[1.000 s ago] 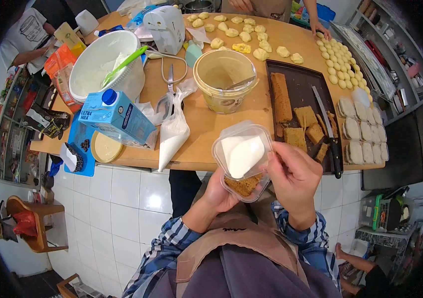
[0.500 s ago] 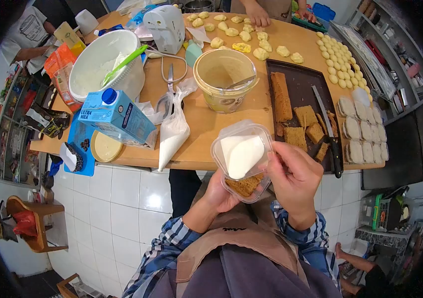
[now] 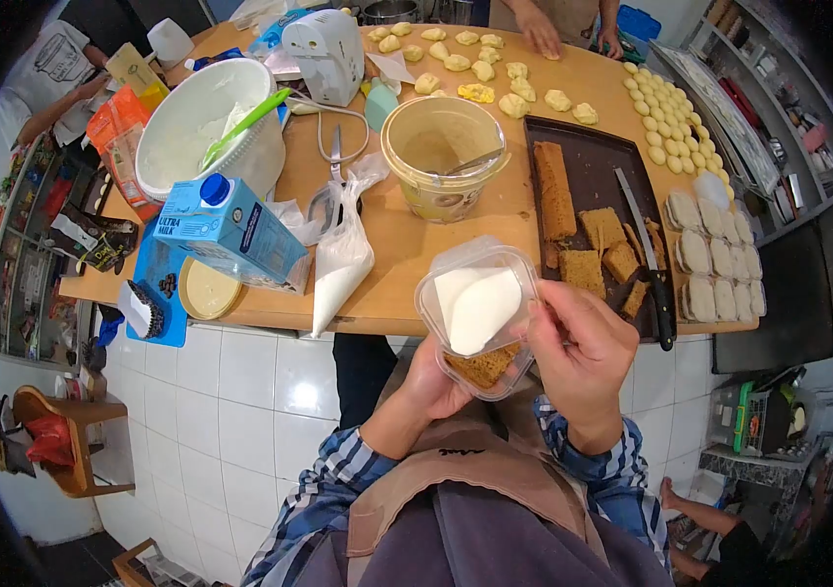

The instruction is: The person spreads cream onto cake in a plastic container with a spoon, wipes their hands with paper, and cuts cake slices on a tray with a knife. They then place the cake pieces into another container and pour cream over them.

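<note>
My left hand [image 3: 433, 382] is closed around the lower left side of a clear plastic container [image 3: 524, 383], held in front of my apron. A piece of brown cake [image 3: 482, 369] shows inside it. Over its far part sits a clear plastic lid [image 3: 423, 303], with a smooth white mass [image 3: 480, 308] on or under it; I cannot tell whether that is cream. The fingers of my right hand [image 3: 583, 347] pinch the lid's right edge. Just beyond, on the table, stand a tub [image 3: 416, 201] with a metal utensil in it and a filled piping bag [image 3: 345, 259].
A dark tray [image 3: 588, 142] carries cut cake and a knife [image 3: 656, 264]. Left are a milk carton [image 3: 231, 230], a white bowl [image 3: 167, 147] with a green spatula [image 3: 245, 127], and a mixer [image 3: 323, 59]. Dough pieces [image 3: 485, 70] lie near another person's hand [image 3: 539, 29].
My hands and the container have barely moved. Across the table, the other person's hand has shifted right, away from the dough pieces. The person at the far left has moved an arm.
</note>
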Demonstrator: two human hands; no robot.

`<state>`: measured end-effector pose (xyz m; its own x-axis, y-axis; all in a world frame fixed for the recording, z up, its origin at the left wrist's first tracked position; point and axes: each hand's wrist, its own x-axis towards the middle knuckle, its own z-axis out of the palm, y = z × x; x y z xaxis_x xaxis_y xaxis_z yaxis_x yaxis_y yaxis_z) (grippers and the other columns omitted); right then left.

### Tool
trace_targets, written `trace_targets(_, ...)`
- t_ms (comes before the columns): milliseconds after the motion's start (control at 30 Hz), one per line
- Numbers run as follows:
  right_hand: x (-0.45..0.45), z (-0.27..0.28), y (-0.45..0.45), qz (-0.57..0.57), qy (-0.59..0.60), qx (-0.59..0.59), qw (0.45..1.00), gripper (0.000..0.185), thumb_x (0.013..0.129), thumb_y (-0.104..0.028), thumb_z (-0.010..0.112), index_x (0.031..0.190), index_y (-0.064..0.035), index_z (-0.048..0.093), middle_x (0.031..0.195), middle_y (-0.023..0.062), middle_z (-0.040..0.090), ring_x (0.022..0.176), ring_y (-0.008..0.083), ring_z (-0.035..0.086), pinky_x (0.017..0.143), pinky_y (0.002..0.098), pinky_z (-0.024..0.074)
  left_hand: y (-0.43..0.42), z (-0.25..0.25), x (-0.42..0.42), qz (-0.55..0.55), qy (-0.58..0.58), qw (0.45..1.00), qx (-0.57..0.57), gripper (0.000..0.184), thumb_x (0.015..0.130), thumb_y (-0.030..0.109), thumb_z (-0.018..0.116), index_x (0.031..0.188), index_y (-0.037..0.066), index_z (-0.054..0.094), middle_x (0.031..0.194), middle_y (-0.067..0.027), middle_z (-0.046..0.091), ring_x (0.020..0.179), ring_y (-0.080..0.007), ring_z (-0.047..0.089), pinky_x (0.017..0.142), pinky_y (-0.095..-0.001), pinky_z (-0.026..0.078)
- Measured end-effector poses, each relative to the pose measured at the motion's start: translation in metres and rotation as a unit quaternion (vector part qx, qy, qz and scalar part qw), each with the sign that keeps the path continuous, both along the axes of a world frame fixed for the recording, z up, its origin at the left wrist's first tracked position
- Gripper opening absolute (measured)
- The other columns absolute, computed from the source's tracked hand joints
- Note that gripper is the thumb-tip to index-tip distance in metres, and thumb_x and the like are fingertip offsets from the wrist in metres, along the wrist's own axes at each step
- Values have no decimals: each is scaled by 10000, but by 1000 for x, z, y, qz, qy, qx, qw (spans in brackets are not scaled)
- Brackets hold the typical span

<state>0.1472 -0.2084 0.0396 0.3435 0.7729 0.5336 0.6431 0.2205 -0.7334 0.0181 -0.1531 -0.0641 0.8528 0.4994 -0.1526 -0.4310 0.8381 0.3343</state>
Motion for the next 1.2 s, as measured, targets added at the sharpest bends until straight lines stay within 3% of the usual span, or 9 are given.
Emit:
trace_targets(167, 0, 1, 0, 0, -12, 9, 1000, 184, 746, 40, 662, 928, 38, 635, 791, 156, 644, 644, 218, 638, 554, 290, 502, 1, -2, 1, 0, -18, 1000, 13, 530, 972, 437, 276, 1388, 113, 336, 1245, -144, 539, 916, -289, 645, 700, -370, 575)
trace_targets(467, 1, -2, 1, -4, 9, 11, 1000, 173, 756, 40, 654, 927, 38, 633, 790, 157, 642, 639, 208, 635, 553, 286, 501, -2, 16, 4, 33, 49, 998, -38, 548, 972, 447, 261, 1375, 87, 347, 1226, -149, 549, 918, -267, 643, 702, -360, 571)
trace_targets(567, 3, -1, 2, -11, 12, 18, 1000, 176, 758, 39, 651, 933, 42, 632, 786, 155, 640, 633, 194, 631, 555, 275, 499, 0, 5, -2, -9, 10, 999, 32, 564, 970, 460, 255, 1353, 63, 373, 1197, -165, 560, 899, -270, 648, 703, -357, 566)
trace_targets(967, 12, -11, 5, -51, 41, 32, 997, 173, 765, 34, 656, 936, 54, 642, 791, 133, 652, 657, 130, 624, 574, 243, 497, -2, 9, -11, -28, 31, 998, -55, 620, 960, 529, 242, 1300, 45, 426, 1169, -172, 565, 885, -288, 648, 686, -351, 564)
trace_targets(1200, 12, -11, 6, -53, 47, 37, 997, 172, 765, 36, 657, 936, 54, 642, 775, 133, 649, 641, 128, 618, 562, 239, 488, -3, 5, -13, -37, 8, 999, -25, 617, 958, 534, 238, 1275, 46, 444, 1163, -167, 561, 874, -286, 647, 696, -353, 559)
